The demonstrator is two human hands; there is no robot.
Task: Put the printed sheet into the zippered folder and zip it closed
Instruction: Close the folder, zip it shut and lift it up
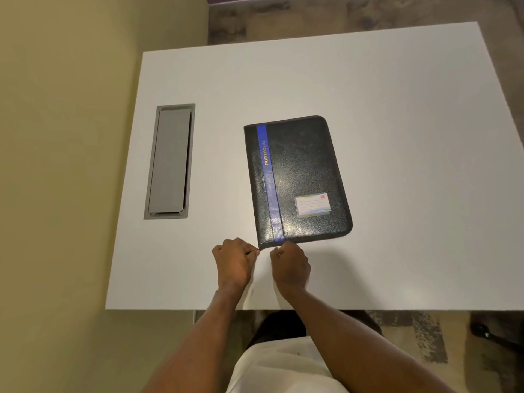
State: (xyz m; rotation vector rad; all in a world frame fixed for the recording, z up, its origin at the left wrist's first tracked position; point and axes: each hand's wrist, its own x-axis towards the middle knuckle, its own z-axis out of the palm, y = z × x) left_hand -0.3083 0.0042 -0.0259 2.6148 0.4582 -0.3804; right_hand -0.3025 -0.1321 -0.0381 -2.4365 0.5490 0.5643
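Note:
The zippered folder [300, 177] lies closed and flat on the white table [397, 109]. It is black with a blue stripe reading PORTFOLIO and a card pocket near its lower right. My left hand [235, 262] pinches the folder's near left corner. My right hand [290, 266] is just right of it, fingers closed at the near edge below the blue stripe on what looks like the small zipper pull. The hands are a few centimetres apart. No printed sheet is in view.
A grey cable hatch [170, 161] is set into the table to the left of the folder. The table's near edge [397, 310] runs just behind my wrists. A beige wall stands on the left, and there is carpet beyond the table.

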